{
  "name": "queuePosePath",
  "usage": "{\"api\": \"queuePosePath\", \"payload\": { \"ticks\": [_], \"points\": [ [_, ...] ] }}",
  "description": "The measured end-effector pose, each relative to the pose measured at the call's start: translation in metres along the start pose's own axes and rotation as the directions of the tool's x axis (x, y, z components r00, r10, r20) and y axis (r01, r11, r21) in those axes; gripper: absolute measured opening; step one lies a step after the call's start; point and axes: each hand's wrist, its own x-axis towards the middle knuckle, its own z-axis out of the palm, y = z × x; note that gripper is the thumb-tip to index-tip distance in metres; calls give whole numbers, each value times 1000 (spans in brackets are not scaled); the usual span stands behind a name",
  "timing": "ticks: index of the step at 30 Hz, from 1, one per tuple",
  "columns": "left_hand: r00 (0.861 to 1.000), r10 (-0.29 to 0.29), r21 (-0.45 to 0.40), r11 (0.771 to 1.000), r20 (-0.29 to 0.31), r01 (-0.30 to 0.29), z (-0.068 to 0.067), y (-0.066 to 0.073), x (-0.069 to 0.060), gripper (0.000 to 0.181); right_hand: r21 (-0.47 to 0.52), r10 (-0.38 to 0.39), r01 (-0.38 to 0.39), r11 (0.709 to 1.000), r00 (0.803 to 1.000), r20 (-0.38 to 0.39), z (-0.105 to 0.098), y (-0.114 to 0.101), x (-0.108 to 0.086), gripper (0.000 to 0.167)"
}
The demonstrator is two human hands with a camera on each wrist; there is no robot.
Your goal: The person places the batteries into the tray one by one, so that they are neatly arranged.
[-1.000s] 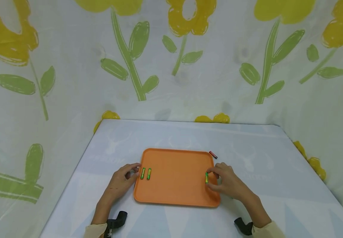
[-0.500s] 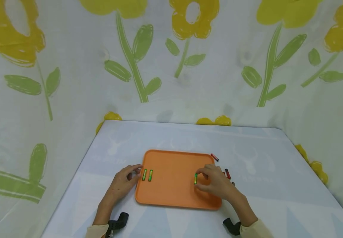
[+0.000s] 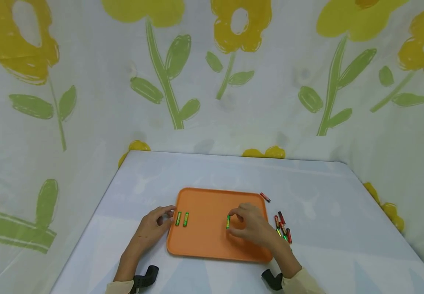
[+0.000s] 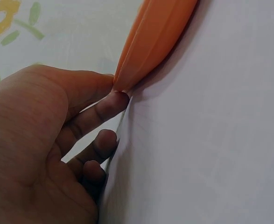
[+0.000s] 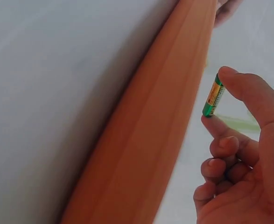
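My right hand [image 3: 251,225] pinches a green-and-yellow battery [image 3: 228,221] by its two ends between thumb and index finger, over the middle right of the orange tray [image 3: 212,247]. The right wrist view shows this battery [image 5: 214,95] held above the tray's rim, the other fingers curled beneath. Two similar green batteries, an outer one [image 3: 178,219] and an inner one [image 3: 185,219], lie side by side near the tray's left edge. At that edge, my left hand [image 3: 152,226] pinches the rim. In the left wrist view, its thumb and index finger meet the tray's corner [image 4: 151,42].
A loose pile of several red and green batteries [image 3: 282,226] lies on the table right of the tray, partly behind my right forearm. One red battery [image 3: 265,197] lies alone by the tray's far right corner. A flower-printed cloth [image 3: 234,114] hangs behind the table.
My right hand has carried the green battery leftward from the tray's right edge toward its middle, uncovering the pile on the right. My left hand stays at the tray's left edge.
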Motion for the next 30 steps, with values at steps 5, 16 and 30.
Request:
{"api": "queuePosePath", "payload": {
  "ticks": [5, 16, 30],
  "points": [
    [1000, 19, -10, 1000, -6, -19, 0, -1, 1, 34, -4, -12, 12, 1000, 1000, -4, 5, -10, 9, 34],
    [1000, -10, -10, 1000, 11, 10, 2, 1, 0, 35, -17, 5, -4, 1000, 999, 40, 22, -19, 24, 33],
    [1000, -22, -8, 1000, 15, 23, 0, 0, -2, 35, 4, -33, 33, 999, 997, 72, 38, -35, 44, 34]
  ]
}}
